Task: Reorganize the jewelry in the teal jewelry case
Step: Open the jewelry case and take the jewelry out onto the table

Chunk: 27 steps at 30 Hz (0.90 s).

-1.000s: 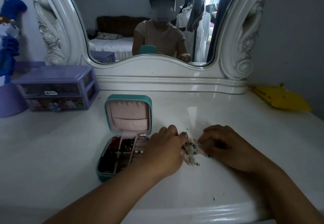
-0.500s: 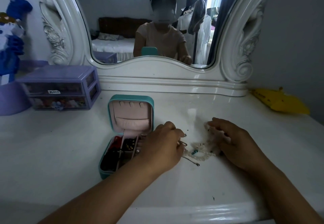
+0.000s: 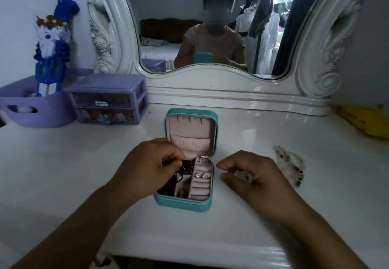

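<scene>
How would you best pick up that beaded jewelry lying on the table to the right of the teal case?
Probably from above, pinching the beaded jewelry at its middle: it lies flat and loose on the white table, so there is no edge to slide under. The right hand is nearest, with clear space around it.

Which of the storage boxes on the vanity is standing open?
The teal jewelry case at centre, between the hands: its lid is raised, showing the pink lining and a pair of stud earrings. The purple drawer unit behind it on the left has both drawers shut.
</scene>
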Tool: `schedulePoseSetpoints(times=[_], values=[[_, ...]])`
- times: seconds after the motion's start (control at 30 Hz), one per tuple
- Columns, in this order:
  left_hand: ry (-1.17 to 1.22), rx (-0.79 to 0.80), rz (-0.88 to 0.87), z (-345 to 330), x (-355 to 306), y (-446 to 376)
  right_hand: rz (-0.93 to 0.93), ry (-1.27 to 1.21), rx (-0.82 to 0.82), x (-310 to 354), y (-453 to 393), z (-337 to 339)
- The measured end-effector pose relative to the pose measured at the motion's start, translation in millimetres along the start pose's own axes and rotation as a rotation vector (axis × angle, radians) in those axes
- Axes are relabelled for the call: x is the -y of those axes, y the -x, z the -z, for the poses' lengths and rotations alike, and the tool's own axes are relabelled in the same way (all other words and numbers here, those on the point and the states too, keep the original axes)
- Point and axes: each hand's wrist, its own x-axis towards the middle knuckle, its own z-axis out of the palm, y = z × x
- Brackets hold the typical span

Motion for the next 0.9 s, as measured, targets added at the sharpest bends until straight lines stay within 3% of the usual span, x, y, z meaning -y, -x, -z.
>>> schedulePoseSetpoints(times=[0.2,0.57,0.77,0.9], values=[[0.010,0.032,-0.030,-2.2,8.7,5.2,0.019,0.043,0.105,7.0,-18.0,-24.2],[-0.023,0.150,-0.082,-12.9,-15.4,1.8,-0.159,0.082,0.052,10.0,-23.7,-28.8],[-0.070,0.188,-0.077,-12.2,-24.5,-4.5,-0.069,0.240,0.142,11.7,-28.2,-26.2],[-0.058,0.191,-0.096,-16.7,-23.4,-7.0,-0.044,0.209,0.137,7.0,-25.1,-24.4]])
